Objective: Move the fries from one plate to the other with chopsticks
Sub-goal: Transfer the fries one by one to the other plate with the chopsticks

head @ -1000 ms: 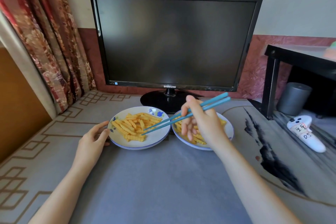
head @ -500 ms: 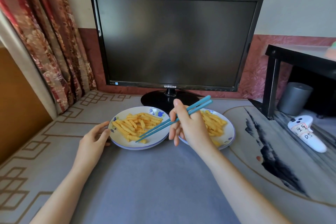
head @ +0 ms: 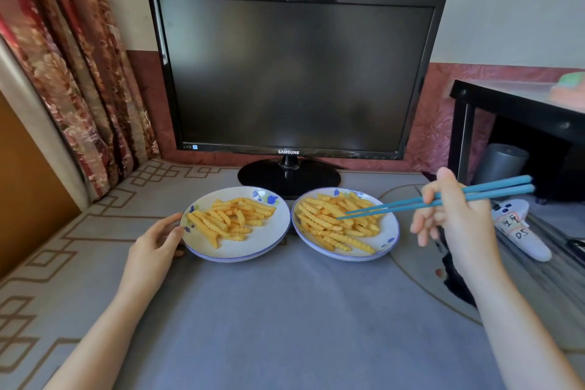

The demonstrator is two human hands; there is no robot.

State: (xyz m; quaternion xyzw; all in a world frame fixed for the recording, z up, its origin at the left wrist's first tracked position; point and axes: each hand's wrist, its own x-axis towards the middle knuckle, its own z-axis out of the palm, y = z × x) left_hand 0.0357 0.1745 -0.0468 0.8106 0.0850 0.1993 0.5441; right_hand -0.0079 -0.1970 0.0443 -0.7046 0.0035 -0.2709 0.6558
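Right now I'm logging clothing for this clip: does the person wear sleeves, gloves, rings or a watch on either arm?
No. The left hand and right hand are bare, with no glove, ring, watch or bracelet. No sleeve shows on either arm up to the frame's edge.

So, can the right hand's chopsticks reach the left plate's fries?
Probably yes: the right hand holds the chopsticks over the right plate, and nothing stands between them and the left plate's fries.
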